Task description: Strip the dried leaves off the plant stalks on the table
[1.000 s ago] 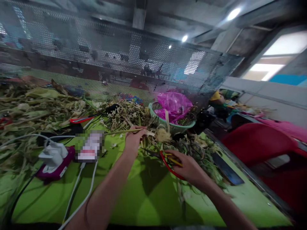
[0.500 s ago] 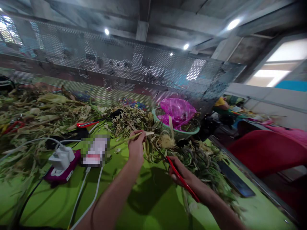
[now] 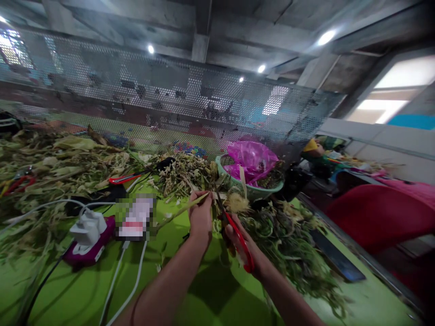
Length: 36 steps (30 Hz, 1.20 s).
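Note:
My left hand [image 3: 200,212] pinches a pale, dry plant strip [image 3: 183,209] whose long end trails down to the left. Close by on the right, my right hand [image 3: 239,237] grips red-handled scissors [image 3: 242,240]. Their dark blades point up and to the left, with the tips beside the fingers of my left hand. Whether the blades touch the strip is too small to tell. Just beyond the scissors lies a tan fibrous tuft [image 3: 238,203]. Behind it stands a pale green basket [image 3: 260,192] with a pink plastic bag [image 3: 253,158] in it.
Dry leaves [image 3: 61,158] heap at the left, and curled green scraps [image 3: 288,244] lie at the right. A phone [image 3: 136,217], a purple power strip [image 3: 90,246], a red cutter [image 3: 124,178] and a dark flat slab [image 3: 338,256] rest on the green table [image 3: 163,294]. Perforated metal stands behind.
My right hand and the scissors have moved up and left to my left hand, and the scissors have turned more upright. My left hand has shifted slightly right and down with the strip.

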Available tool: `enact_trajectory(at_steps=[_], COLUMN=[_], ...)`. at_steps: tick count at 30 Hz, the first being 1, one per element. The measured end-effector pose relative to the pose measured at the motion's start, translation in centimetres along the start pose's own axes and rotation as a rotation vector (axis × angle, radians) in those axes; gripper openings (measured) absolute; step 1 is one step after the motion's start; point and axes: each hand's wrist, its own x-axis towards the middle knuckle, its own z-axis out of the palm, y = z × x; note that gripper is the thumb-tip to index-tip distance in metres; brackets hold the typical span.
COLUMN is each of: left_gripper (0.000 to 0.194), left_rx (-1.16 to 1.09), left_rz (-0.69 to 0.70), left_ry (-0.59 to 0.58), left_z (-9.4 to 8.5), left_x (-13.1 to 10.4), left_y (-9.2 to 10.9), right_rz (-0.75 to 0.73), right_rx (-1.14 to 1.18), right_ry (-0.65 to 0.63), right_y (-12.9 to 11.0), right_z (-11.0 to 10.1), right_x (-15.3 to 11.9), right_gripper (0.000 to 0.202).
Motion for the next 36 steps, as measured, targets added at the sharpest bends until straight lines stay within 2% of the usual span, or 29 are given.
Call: enact_trajectory(at_steps=[8, 12, 16, 20, 24, 26, 29, 31, 33, 36], left_gripper=[0.023, 0.023, 0.025, 0.025, 0.022, 0.020, 0.016, 0.013, 0.012, 0.009], left_rx=[-0.051, -0.124, -0.209, -0.240, -0.145, -0.086, 0.002, 0.084, 0.195, 0.303], left_rz=[-0.068, -0.077, -0.108, -0.156, -0.224, -0.230, -0.230, -0.224, -0.200, -0.140], left_ry=[0.012, 0.005, -0.013, -0.078, -0.143, -0.185, -0.264, -0.301, -0.328, -0.385], left_z=[0.1, 0.3, 0.5, 0.2, -0.2, -0.3, -0.4, -0.4, -0.4, -0.3], left_x=[0.0, -0.1, -0.1, 0.1, 0.4, 0.5, 0.6, 0.6, 0.6, 0.5], left_y=[-0.3, -0.1, 0.4, 1.0, 1.6, 1.8, 2.0, 1.8, 1.3, 0.5], right_rz=[0.067, 0.096, 0.042, 0.056, 0.048, 0.068, 0.071, 0.064, 0.003, -0.160], right_rx=[0.072, 0.151, 0.164, -0.011, -0.514, -0.755, -0.984, -1.029, -0.978, -0.748], right_ry=[0.102, 0.186, 0.221, 0.144, 0.074, 0.030, -0.087, -0.145, -0.066, 0.032], right_y=[-0.3, 0.6, 1.6, 1.5, 1.5, 1.6, 1.2, 0.2, -1.2, -3.2], right_z=[1.3, 1.9, 2.0, 0.2, -3.0, -4.6, -6.5, -7.2, -7.3, -6.4], right_x=[0.1, 0.2, 0.4, 0.6, 0.1, -0.4, -1.1, -1.2, -0.7, 1.0], right_gripper=[0.048, 0.050, 0.044, 0.035, 0.029, 0.034, 0.039, 0.031, 0.029, 0.028])
